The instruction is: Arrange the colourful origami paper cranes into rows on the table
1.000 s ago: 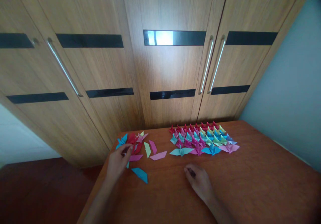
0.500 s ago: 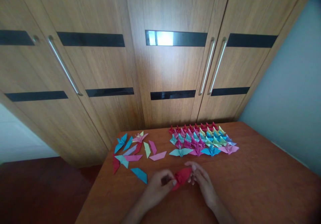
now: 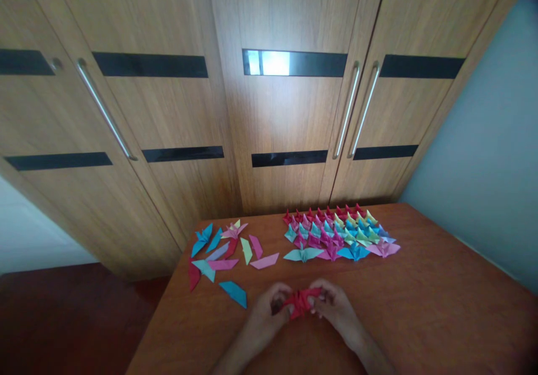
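A red origami crane [image 3: 300, 303] is held between my two hands, low over the front of the table. My left hand [image 3: 272, 309] pinches its left wing between thumb and fingers. On the other side my right hand [image 3: 335, 306] grips the right wing, thumb toward me. The wings spread sideways and the folded middle shows between my fingertips; its finer folds are blurred. Just left of my left hand lies a flat blue folded paper [image 3: 233, 294]. Beyond my hands stands a pale teal paper crane [image 3: 303, 254].
Rows of opened paper cranes [image 3: 332, 232] in several colours stand at the back of the wooden table [image 3: 420, 302]. At the back left lie flat folded papers, among them a pink one [image 3: 264, 261], and a blue crane [image 3: 203, 239]. A wooden wardrobe [image 3: 286, 114] rises behind.
My right hand has closed onto the red crane's right wing, where its fingers were looser before. The crane has turned level, its wings now stretched between both hands.
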Tool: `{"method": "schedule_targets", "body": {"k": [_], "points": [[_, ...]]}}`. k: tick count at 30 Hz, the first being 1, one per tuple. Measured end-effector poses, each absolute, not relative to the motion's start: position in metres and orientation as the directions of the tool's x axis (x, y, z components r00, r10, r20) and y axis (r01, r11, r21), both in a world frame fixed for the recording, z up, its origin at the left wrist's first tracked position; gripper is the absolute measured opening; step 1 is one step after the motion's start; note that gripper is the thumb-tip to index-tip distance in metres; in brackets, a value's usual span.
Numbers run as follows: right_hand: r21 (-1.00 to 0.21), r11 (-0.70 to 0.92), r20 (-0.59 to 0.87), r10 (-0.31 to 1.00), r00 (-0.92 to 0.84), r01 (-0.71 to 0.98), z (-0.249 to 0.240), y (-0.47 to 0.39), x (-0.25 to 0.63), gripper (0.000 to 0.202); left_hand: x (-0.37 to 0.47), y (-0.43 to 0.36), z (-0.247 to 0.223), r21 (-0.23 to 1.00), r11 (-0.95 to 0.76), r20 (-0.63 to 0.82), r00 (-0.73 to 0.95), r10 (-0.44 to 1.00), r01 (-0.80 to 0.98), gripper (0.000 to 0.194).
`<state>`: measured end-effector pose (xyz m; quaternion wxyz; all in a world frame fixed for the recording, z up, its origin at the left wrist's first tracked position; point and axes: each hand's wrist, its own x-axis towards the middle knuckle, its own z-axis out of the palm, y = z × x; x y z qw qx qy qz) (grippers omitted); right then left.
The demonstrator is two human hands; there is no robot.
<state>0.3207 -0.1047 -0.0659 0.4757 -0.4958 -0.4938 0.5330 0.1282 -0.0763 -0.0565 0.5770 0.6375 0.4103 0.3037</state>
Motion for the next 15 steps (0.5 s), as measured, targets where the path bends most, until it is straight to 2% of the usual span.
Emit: {"method": "schedule_targets", "body": {"k": [5,10,15], "points": [[-0.998,-0.024,-0.029,0.995,-0.091,0.054,-0.0681,-0.1047,0.3178,0.032,0.1274,-0.073,-0.0568,0.977,-0.003,-0.082,0.389,0.917,0.213,0.011],[-0.981,-0.007,-0.036,0.988,-0.148,0.192,-0.069,-0.1074,0.316,0.019,0.1251,-0.0735,-0.0552,0.974,-0.047,-0.048,0.405,0.913,0.222,0.008],[-0.978,0.029,-0.013,0.98,-0.201,0.206,-0.0631,-0.1097,0.3143,0.027,0.1244,-0.0748,-0.058,0.98,-0.031,-0.055,0.42,0.906,0.197,0.014]]}}
